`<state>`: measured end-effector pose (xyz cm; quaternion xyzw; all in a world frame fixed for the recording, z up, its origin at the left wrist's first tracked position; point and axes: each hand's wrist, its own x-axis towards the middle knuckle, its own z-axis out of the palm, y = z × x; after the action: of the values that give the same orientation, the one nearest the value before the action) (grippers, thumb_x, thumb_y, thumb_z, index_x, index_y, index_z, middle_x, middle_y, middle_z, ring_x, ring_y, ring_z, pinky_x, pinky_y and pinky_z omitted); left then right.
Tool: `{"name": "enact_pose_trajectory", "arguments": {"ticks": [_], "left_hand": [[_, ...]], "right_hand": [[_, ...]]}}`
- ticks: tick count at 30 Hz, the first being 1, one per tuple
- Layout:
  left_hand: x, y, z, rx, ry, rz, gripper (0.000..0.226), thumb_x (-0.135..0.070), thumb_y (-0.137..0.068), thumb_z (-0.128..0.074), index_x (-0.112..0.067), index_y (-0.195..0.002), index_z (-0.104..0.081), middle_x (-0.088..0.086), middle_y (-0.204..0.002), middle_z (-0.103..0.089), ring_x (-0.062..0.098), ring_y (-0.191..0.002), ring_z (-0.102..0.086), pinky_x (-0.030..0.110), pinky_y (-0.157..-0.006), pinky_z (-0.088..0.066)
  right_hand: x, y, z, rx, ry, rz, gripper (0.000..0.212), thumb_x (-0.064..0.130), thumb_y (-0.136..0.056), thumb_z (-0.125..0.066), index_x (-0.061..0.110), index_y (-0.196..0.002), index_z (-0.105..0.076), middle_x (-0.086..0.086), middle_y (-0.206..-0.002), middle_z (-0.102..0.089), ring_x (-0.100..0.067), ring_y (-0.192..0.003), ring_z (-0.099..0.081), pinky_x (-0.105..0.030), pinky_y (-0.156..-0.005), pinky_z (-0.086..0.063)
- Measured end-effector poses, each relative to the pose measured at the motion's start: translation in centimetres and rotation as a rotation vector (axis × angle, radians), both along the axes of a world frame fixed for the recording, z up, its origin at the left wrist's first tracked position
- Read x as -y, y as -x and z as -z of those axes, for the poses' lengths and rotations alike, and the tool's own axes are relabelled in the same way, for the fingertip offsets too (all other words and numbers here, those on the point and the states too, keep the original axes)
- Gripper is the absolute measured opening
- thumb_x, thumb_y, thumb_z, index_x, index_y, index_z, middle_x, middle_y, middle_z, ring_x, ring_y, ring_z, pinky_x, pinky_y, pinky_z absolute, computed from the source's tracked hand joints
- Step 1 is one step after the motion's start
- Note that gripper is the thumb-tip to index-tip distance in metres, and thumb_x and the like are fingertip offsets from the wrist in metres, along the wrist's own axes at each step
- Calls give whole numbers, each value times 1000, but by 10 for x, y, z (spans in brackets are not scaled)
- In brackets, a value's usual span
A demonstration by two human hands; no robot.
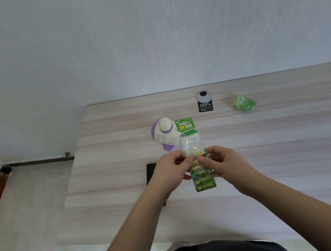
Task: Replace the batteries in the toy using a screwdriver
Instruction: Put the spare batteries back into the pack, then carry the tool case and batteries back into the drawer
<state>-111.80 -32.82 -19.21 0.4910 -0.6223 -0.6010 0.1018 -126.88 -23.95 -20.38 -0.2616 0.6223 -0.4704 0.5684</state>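
A strip pack of green batteries (pixel 203 181) in clear plastic with a green card header hangs above the table between both hands. My left hand (pixel 169 172) pinches the pack's left side and my right hand (pixel 222 161) pinches its right side, fingertips meeting at the middle of the pack. Behind the pack a white and purple toy (pixel 164 135) lies on the light wooden table (pixel 275 150). No screwdriver shows in this view.
A black flat object (pixel 151 172) lies under my left wrist near the table's left edge. A crumpled green wrapper (pixel 244 103) sits at the back right. A round grey cable grommet with a black sticker (pixel 204 100) is at the back. A white wall stands behind.
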Motion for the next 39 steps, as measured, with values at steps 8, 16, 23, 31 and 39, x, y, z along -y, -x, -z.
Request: {"name": "enact_pose_trajectory", "arguments": {"ticks": [8, 16, 23, 31, 39], "left_hand": [[6, -16, 9, -21, -30, 26, 16, -31, -94, -61, -18, -96, -70, 3, -91, -72, 17, -87, -69, 32, -75, -60], [35, -63, 27, -60, -138, -118, 22, -30, -99, -52, -14, -108, -65, 3, -92, -66, 15, -82, -63, 26, -72, -56], [51, -107, 120, 296, -1, -267, 18, -28, -94, -57, -15, -106, -60, 5, -101, -64, 21, -86, -60, 33, -76, -48], [52, -105, 158, 621, 156, -132, 67, -51, -80, -70, -6, -124, -48, 12, -125, -51, 31, -114, -53, 40, -91, -47], [59, -94, 153, 744, 174, 39, 81, -53, -74, -75, -7, -132, -41, 10, -131, -47, 28, -123, -48, 41, -92, -47]], "right_hand": [[3, -13, 4, -68, -3, 15, 15, 19, -87, -69, 14, -101, -67, -10, -91, -72, -25, -87, -71, -43, -81, -59], [6, -33, 4, -53, -14, 138, 13, 19, -88, -68, 12, -99, -67, -17, -100, -70, -29, -91, -69, -43, -82, -58], [10, -52, 5, -33, -18, 286, 14, 19, -89, -67, 12, -100, -66, -11, -89, -68, -18, -80, -68, -29, -67, -54], [12, -75, 8, -58, -32, 382, 11, 19, -93, -62, 12, -101, -66, -9, -90, -70, -18, -81, -69, -39, -76, -57], [14, -92, 5, -67, -28, 438, 9, 17, -94, -61, 12, -100, -66, -3, -86, -72, -16, -79, -69, -35, -73, -56]]}}
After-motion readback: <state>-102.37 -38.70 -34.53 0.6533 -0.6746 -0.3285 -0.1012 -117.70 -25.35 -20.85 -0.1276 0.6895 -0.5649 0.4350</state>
